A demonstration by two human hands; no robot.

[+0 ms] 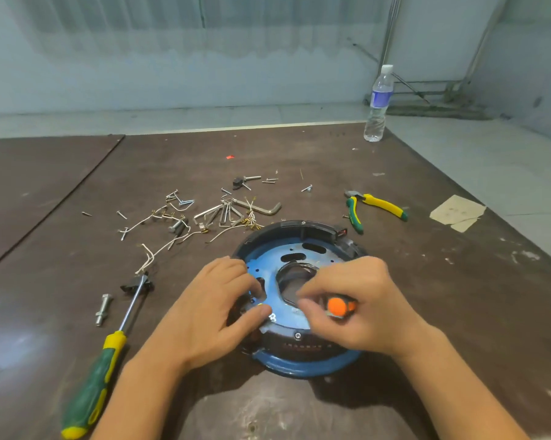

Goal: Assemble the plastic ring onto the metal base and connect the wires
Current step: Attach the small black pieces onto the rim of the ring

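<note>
the black plastic ring (299,228) already sits around the blue metal base (299,265), and the pair lies on the brown table (299,408) just in front of the person. the seating step looks done, and a screw head (298,335) shows in the near rim. fastening seems to be the step in hand. the right hand (359,300) has its fingers curled round an orange-handled screwdriver (339,308) over the base's central opening, though its tip is hidden. the left hand (217,300) grips the base's left edge, fingers bent over it and thumb pressed on the plate. the wires (159,249) lie loose on the table to the left, apart from the assembly, so connecting them appears to be all still ahead. among them are scattered screws, hex keys (229,212) and a bolt (103,309). a green and yellow screwdriver (99,376) and pliers (372,208) lie unused at either side. the only container is a capped water bottle (379,103) upright at the table's far corner. how much it holds i cannot tell.
</note>
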